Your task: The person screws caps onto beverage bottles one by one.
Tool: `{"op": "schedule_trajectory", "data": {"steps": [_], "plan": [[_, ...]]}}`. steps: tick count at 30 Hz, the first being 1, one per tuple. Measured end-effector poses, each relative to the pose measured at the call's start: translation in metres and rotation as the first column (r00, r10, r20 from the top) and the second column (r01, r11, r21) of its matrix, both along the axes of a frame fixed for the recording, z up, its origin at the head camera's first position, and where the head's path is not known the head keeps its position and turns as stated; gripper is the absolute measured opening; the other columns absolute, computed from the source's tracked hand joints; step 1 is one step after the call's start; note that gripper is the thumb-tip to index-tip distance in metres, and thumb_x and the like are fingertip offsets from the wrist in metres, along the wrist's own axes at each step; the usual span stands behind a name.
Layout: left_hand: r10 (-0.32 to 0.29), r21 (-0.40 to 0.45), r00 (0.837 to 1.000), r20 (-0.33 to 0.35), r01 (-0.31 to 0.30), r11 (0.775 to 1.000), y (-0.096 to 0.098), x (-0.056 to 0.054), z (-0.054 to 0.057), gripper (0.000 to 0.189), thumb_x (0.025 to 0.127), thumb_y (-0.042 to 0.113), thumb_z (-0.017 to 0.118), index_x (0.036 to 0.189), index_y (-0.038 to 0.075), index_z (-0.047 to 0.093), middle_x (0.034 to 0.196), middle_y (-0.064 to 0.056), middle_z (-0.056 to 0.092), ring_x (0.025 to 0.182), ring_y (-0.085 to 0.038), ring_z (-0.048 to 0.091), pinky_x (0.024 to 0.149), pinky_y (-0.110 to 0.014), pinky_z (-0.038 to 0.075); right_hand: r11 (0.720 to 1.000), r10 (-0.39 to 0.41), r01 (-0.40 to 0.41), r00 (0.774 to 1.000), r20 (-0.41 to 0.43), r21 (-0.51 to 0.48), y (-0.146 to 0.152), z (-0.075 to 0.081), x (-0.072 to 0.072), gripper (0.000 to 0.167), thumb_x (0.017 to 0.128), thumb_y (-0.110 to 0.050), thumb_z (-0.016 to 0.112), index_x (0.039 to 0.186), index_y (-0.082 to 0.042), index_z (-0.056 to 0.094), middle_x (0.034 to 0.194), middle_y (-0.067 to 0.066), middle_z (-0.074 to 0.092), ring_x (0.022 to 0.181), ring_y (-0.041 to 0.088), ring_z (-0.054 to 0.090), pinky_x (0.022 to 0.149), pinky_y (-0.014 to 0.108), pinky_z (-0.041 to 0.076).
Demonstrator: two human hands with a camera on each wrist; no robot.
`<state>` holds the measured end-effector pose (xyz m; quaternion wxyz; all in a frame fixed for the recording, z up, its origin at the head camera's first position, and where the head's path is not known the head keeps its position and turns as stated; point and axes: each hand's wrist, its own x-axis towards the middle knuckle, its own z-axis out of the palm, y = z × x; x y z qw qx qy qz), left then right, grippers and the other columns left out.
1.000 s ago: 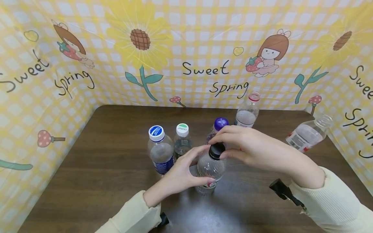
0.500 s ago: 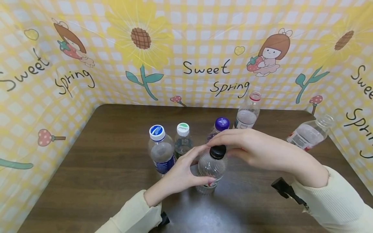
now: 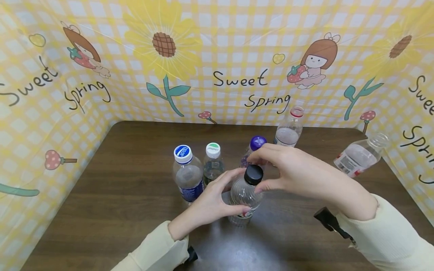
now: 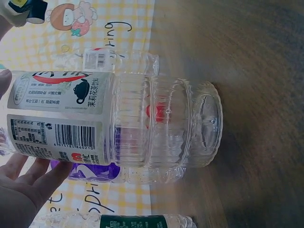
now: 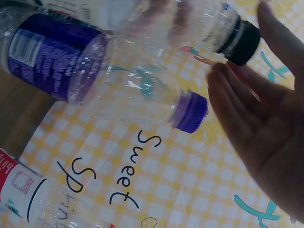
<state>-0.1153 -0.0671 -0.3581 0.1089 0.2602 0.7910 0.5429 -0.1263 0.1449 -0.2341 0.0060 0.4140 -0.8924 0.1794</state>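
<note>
A clear ribbed plastic bottle (image 3: pixel 245 195) with a black cap (image 3: pixel 253 174) stands upright in the middle of the table. My left hand (image 3: pixel 208 203) grips its body, thumb in front and fingers behind. In the left wrist view the bottle's white label (image 4: pixel 57 116) shows a barcode and a teapot. My right hand (image 3: pixel 288 169) is at the cap, thumb and fingers spread around it. In the right wrist view its fingers lie beside the black cap (image 5: pixel 242 42), not plainly pinching it. Whether a fingertip touches the cap is hard to tell.
Left of the hands stand a blue-capped bottle (image 3: pixel 188 175) and a smaller white-capped bottle (image 3: pixel 213 165). Behind the right hand is a purple-capped bottle (image 3: pixel 257 143). Two capless bottles stand farther right, one red-necked (image 3: pixel 288 131), the other near the table's right edge (image 3: pixel 361 156).
My right hand's fingers and thumb were close on the cap, then shifted round behind it, and now stand spread about it. The left hand keeps its grip on the bottle.
</note>
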Motion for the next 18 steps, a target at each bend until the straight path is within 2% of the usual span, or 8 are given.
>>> {"op": "schedule_trajectory", "data": {"steps": [4, 7, 12, 15, 18], "plan": [[-0.002, -0.005, 1.000, -0.010, 0.002, 1.000, -0.0003, 0.0000, -0.0002, 0.079, 0.078, 0.020, 0.079, 0.144, 0.021, 0.037, 0.146, -0.002, 0.044, 0.134, -0.021, 0.044, 0.106, -0.046, 0.046, 0.995, 0.103, -0.103, 0.992, 0.065, -0.011, 0.0040, 0.0019, -0.0013, 0.049, 0.082, -0.006, 0.073, 0.128, -0.013, 0.059, 0.125, 0.000, 0.064, 0.113, 0.016, 0.061, 0.090, 0.035, 0.055], [-0.003, -0.008, 1.000, -0.013, 0.003, 1.000, -0.0001, 0.0001, -0.0005, 0.080, 0.078, 0.020, 0.079, 0.145, 0.021, 0.036, 0.145, -0.003, 0.044, 0.134, -0.021, 0.044, 0.105, -0.045, 0.046, 0.988, 0.156, -0.156, 0.987, 0.040, -0.020, 0.0066, 0.0015, -0.0031, 0.050, 0.083, 0.005, 0.067, 0.128, -0.015, 0.059, 0.126, -0.001, 0.063, 0.119, 0.019, 0.059, 0.095, 0.039, 0.053], [-0.004, -0.004, 1.000, -0.009, 0.004, 1.000, 0.0000, 0.0001, -0.0010, 0.080, 0.078, 0.019, 0.079, 0.145, 0.021, 0.036, 0.145, -0.003, 0.044, 0.134, -0.022, 0.044, 0.105, -0.046, 0.046, 0.987, 0.158, -0.159, 0.987, -0.015, -0.031, 0.0080, -0.0013, -0.0051, 0.040, 0.085, -0.001, 0.068, 0.122, -0.014, 0.063, 0.121, -0.001, 0.065, 0.113, 0.018, 0.062, 0.091, 0.036, 0.054], [-0.005, 0.002, 1.000, -0.013, 0.005, 1.000, 0.0002, 0.0001, -0.0010, 0.080, 0.078, 0.018, 0.080, 0.145, 0.021, 0.036, 0.144, -0.004, 0.045, 0.133, -0.022, 0.045, 0.105, -0.046, 0.046, 0.992, 0.119, -0.120, 0.993, -0.024, -0.038, 0.0070, -0.0021, -0.0048, 0.034, 0.083, -0.009, 0.072, 0.116, -0.014, 0.066, 0.117, -0.001, 0.067, 0.103, 0.014, 0.065, 0.079, 0.029, 0.057], [-0.002, 0.006, 1.000, -0.013, 0.002, 1.000, 0.0004, 0.0002, -0.0007, 0.080, 0.077, 0.018, 0.080, 0.144, 0.020, 0.037, 0.143, -0.004, 0.046, 0.133, -0.022, 0.045, 0.105, -0.046, 0.046, 0.996, 0.063, -0.065, 0.997, -0.037, -0.053, 0.0049, -0.0022, -0.0034, 0.028, 0.082, -0.021, 0.075, 0.108, -0.015, 0.068, 0.107, -0.003, 0.068, 0.089, 0.008, 0.063, 0.066, 0.022, 0.054]]}}
